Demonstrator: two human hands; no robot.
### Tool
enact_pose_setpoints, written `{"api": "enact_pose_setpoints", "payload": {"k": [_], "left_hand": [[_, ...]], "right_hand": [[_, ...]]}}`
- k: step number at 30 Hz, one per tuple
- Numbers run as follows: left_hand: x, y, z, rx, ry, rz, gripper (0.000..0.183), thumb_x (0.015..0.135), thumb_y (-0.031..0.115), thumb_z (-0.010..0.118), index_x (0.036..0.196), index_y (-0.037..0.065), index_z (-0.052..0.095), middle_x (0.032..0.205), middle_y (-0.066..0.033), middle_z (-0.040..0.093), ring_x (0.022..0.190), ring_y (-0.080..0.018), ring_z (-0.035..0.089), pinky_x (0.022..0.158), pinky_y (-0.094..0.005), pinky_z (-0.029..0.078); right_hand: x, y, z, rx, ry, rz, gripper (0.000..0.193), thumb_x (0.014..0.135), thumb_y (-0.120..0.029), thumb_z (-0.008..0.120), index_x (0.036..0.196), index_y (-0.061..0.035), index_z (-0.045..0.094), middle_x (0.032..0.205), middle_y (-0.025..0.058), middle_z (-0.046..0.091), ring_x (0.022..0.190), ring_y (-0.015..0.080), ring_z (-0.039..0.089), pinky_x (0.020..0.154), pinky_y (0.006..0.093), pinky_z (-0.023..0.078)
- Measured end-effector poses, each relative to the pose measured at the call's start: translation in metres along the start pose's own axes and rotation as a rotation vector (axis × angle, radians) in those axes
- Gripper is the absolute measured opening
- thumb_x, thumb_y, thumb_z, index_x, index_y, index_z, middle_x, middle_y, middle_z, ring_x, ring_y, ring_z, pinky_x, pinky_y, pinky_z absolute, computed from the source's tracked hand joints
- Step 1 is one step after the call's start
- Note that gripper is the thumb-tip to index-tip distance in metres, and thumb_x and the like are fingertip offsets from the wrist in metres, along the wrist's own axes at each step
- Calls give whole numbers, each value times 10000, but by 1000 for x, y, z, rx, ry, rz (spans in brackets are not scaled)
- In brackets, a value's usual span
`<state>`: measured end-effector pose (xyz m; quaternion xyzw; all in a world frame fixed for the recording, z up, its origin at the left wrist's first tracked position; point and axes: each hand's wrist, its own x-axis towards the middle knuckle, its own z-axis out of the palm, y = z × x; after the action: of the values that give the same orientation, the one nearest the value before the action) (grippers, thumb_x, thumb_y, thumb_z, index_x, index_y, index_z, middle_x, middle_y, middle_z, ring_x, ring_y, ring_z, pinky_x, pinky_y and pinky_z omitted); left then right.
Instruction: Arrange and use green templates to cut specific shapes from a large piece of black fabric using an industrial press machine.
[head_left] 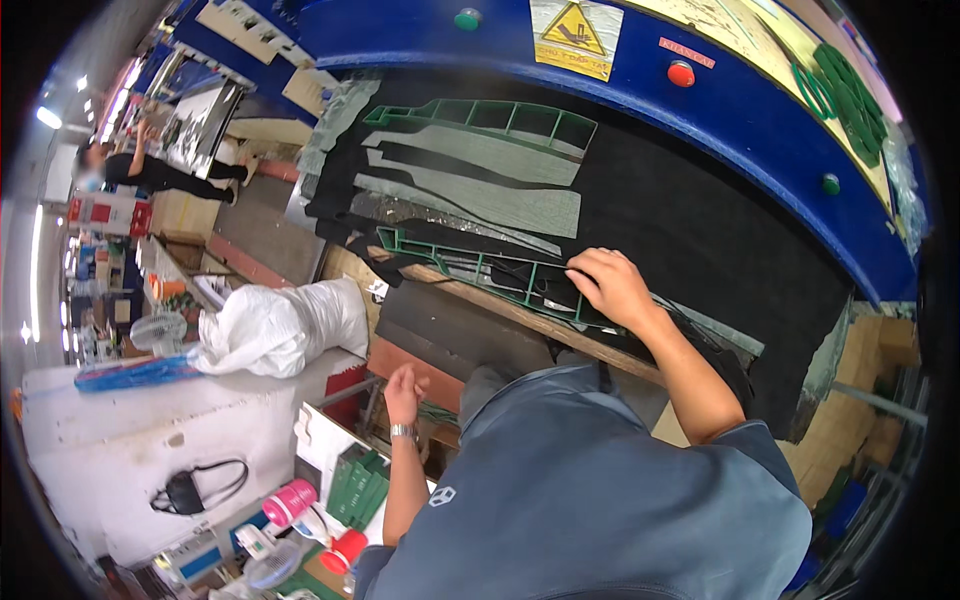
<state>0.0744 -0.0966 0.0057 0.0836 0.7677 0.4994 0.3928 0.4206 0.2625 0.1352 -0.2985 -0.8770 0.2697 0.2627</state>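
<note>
Green frame (531, 283) along near edge of black sheet (680, 200). Right hand (612, 287) at its far side, fingers bent, probably steadying it; whether grasping, cannot tell. Left hand (404, 395) apart, loosely curled, seemingly empty. Grey pieces (535, 206) beyond.

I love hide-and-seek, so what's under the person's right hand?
The right hand is over part of a green frame, with black material showing beyond. Whatever else lies directly beneath the hand is covered, so I can't tell.
</note>
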Motion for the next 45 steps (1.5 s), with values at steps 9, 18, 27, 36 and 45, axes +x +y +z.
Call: {"api": "enact_pose_setpoints", "payload": {"k": [9, 18, 27, 36, 45], "left_hand": [[112, 238, 124, 117, -512, 336, 268, 1095, 259, 609, 1241, 53, 698, 836, -33, 772, 537, 2, 457, 497, -186, 354], [208, 286, 153, 81, -849, 332, 255, 1082, 235, 637, 1236, 40, 695, 834, -48, 760, 649, -42, 620, 597, -185, 458], [224, 358, 186, 31, -919, 454, 261, 1085, 244, 632, 1232, 38, 696, 853, -50, 751, 659, -17, 591, 559, -174, 369], [211, 321, 180, 136, -738, 485, 245, 1082, 195, 630, 1235, 15, 697, 853, -27, 725, 739, -59, 622, 689, -218, 479], [71, 239, 273, 484, -791, 549, 211, 1053, 143, 662, 1220, 33, 729, 968, -23, 736, 884, -98, 691, 801, -265, 555]], "right_hand": [[2, -43, 57, -339, 88, 247, 402, 851, -141, 796, 1224, -86, 659, 1141, 84, 629, 1121, 301, 598, 967, 451, 458], [61, -31, 90, -616, -342, 260, 141, 840, -167, 680, 918, -89, 768, 961, 76, 731, 1029, 279, 710, 826, 432, 574], [61, -64, 37, -722, -379, 261, 112, 756, -135, 713, 776, -51, 784, 843, 119, 744, 831, 303, 760, 665, 438, 618], [-61, -50, -131, -685, -257, 464, 96, 829, -95, 658, 895, -62, 718, 964, 56, 702, 839, 290, 724, 718, 410, 589], [-137, 125, -206, -723, -316, 390, 136, 918, -171, 656, 901, -76, 752, 911, 106, 709, 877, 331, 732, 740, 446, 596]]}}
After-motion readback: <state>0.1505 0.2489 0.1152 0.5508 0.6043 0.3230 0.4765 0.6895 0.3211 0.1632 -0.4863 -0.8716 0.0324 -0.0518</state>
